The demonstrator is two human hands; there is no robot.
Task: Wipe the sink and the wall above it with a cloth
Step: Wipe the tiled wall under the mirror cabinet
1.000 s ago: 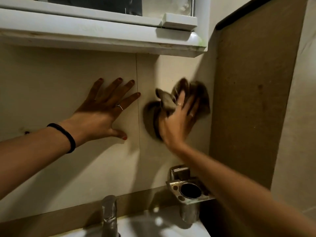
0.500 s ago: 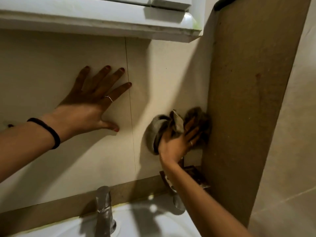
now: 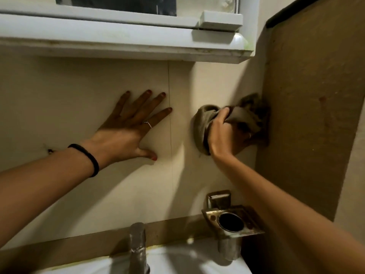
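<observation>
We press the bunched grey-brown fabric cloth (image 3: 243, 117) to the cream tiled wall (image 3: 213, 86) at 3 o'clock w/ right hand (image 3: 223, 135), fingers curled, gripping a fold. Left hand (image 3: 126, 131), 9 o'clock: fingers spread flat. Cloth looks soft, light, limp; grip the bunched centre.

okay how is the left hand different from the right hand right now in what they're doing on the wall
The left hand lies flat on the wall with its fingers straight and spread; the right hand has its fingers curled round the cloth. The left hand holds nothing; the right hand presses the bunched cloth against the wall beside the brown panel. The left wrist wears a black band; the right wrist is bare. Both reach up above the sink.
</observation>
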